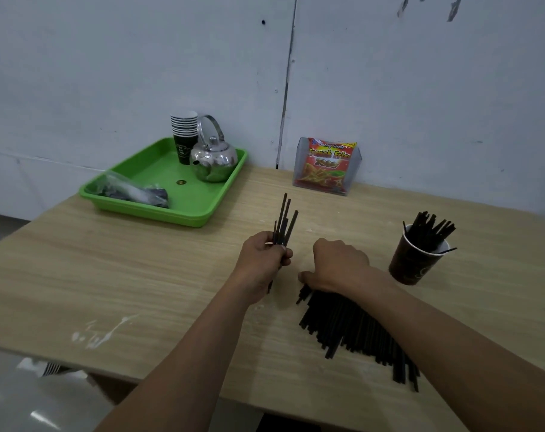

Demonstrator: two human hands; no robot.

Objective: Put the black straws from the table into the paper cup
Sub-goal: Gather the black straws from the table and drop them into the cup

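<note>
light: soft, even | shadows: faint | edges: bowed, perhaps slightly blurred

This looks to me like a small drinks-and-snacks corner. Far left on my table (pixel 140 275) sits a green tray (pixel 199 198) with stacked cups (pixel 184 126) and a steel kettle (pixel 216 159). A snack pack (pixel 327 166) stands in a clear holder (pixel 357 162) by the scuffed white wall (pixel 109 73). On the right, 1 cup (pixel 411 263) holds straws (pixel 428 227).
</note>
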